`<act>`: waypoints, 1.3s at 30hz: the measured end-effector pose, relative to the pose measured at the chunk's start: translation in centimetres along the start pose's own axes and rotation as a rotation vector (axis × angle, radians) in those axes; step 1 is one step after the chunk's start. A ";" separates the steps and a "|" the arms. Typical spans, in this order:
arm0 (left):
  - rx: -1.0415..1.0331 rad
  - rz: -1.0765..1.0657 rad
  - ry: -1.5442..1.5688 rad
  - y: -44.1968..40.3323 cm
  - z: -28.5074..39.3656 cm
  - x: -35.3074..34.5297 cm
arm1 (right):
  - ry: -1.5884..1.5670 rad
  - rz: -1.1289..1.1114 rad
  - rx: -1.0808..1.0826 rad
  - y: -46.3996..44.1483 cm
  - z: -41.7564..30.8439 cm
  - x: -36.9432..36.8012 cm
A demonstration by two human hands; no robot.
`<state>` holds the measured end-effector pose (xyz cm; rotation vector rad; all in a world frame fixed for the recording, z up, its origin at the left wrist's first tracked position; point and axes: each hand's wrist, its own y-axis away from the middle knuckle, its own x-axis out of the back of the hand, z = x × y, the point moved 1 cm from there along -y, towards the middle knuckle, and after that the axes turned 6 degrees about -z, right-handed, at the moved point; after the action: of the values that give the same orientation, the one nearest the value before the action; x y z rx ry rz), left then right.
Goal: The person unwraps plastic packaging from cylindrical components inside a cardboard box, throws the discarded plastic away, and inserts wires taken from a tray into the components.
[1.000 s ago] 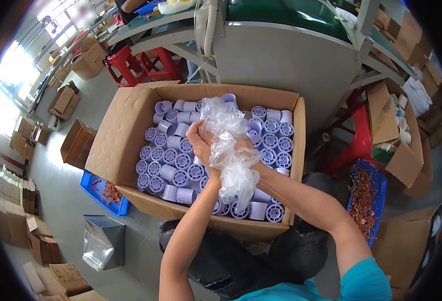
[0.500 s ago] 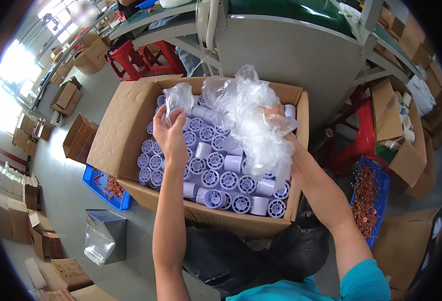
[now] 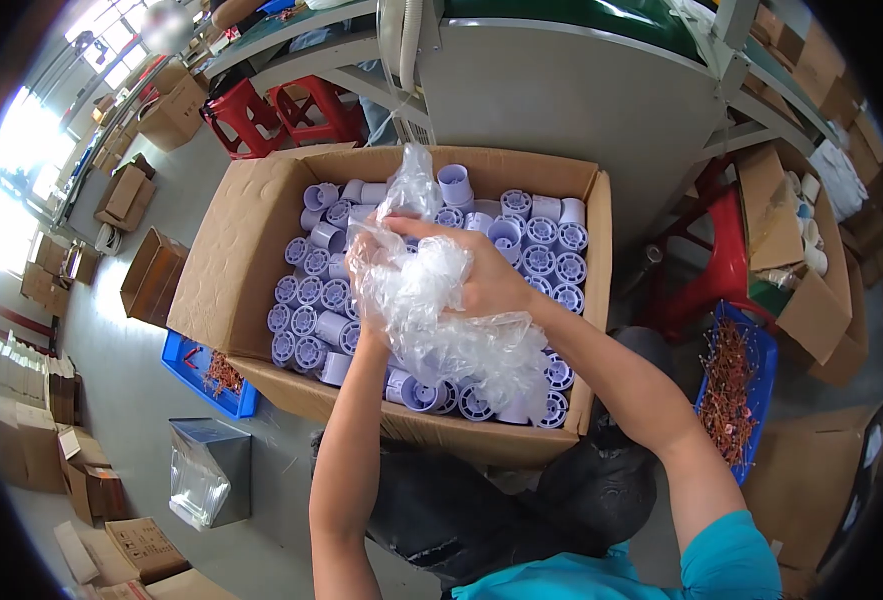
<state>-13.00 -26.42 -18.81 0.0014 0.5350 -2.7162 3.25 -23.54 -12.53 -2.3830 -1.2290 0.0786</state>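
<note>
fingers, clear plastic between them, bunched

One cam live here, head-worn, looking fwd & steeply down past the wearer's teal sleeve and dark trousers; open carton nr ctr, L hand & R hand close in over it, grey panel beyond, up top, windows far off at L edge, v. wide lens, corners curving to black!
</note>
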 end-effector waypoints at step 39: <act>0.176 -0.127 0.308 0.4 5.1 -4.5 | -0.575 0.371 -0.255 2.8 3.1 4.7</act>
<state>-8.34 -26.99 -13.90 0.4526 0.3884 -2.8962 7.40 -20.11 -15.79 -2.9049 -1.0454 0.8156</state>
